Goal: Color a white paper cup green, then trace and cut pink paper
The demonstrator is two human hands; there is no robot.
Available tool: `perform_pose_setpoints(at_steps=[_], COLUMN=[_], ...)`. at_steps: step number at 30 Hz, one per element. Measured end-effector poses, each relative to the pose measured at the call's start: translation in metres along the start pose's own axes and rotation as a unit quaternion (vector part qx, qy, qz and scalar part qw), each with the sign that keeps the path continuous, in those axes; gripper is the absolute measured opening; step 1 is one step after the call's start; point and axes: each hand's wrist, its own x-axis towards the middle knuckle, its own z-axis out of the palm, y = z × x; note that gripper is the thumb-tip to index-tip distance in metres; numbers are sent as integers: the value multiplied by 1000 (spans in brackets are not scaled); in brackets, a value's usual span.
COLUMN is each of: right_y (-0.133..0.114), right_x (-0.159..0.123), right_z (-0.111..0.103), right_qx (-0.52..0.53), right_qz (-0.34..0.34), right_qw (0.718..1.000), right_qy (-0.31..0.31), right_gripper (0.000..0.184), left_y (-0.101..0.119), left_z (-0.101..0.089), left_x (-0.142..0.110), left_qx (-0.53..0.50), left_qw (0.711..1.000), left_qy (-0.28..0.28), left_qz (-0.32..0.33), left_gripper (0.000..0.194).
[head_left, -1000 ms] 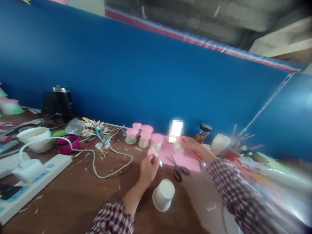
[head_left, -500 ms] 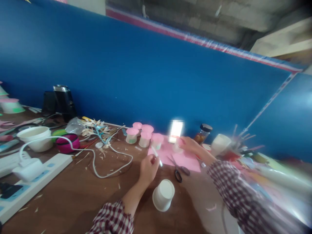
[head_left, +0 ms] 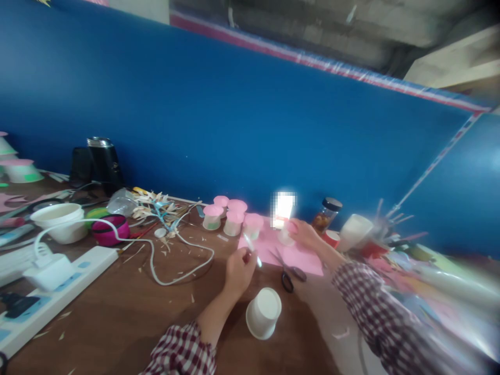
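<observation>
My left hand (head_left: pixel 239 270) is closed around a slim white pen-like stick (head_left: pixel 258 261), which points up and away past the fingers. Over the pink paper (head_left: pixel 304 258), the fingers of my right hand (head_left: pixel 307 234) are on a white paper cup (head_left: pixel 287 238) with a pink top; the hand partly covers it. A pair of scissors (head_left: pixel 288 281) with black handles lies with its blades on the pink paper. Nearer to me, a plain white paper cup (head_left: pixel 265 310) stands upside down. Several pink-topped cups (head_left: pixel 233 224) are grouped left of the paper.
On the left are a white power strip (head_left: pixel 84 265), a looping white cable (head_left: pixel 150 260), a white bowl (head_left: pixel 64 232), a magenta pouch (head_left: pixel 113 230) and a black flask (head_left: pixel 104 164). A lidded jar (head_left: pixel 327 214) and cluttered plastic packets (head_left: pixel 437 281) lie right. A blue partition (head_left: pixel 242 120) stands behind.
The view has shifted very slightly, so everything sits a few pixels to the right. Both hands keep nearly the same pose and hold.
</observation>
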Motion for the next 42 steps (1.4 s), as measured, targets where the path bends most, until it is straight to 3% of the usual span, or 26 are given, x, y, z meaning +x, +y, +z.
perform_pose_setpoints(at_steps=[5, 10, 16, 22, 30, 36, 42], right_y=[-10, -42, -79, -88, -82, -81, -81], right_x=[13, 49, 93, 120, 120, 114, 108], right_z=[-16, -26, -3, 24, 35, 29, 14], right_qx=[13, 17, 2, -9, 9, 33, 56], right_qz=[-17, -55, -70, -89, -131, -115, -118], right_qw=[999, 997, 997, 996, 990, 991, 988], right_qy=[35, 53, 30, -13, -55, -65, -84], right_gripper=[42, 45, 37, 38, 39, 65, 75], left_y=[1, 1, 3, 3, 1, 4, 4], left_z=[0, -1, -1, 2, 4, 3, 4], left_x=[0, 2, 3, 3, 1, 1, 1], left_qx=[10, 25, -6, -49, -48, -49, -58], left_qw=[1000, 996, 996, 995, 994, 995, 994], left_qy=[19, 80, 85, 60, 61, 56, 43], left_qz=[-5, -23, -42, -59, -71, -68, -77], left_gripper=[35, 37, 37, 37, 35, 35, 35])
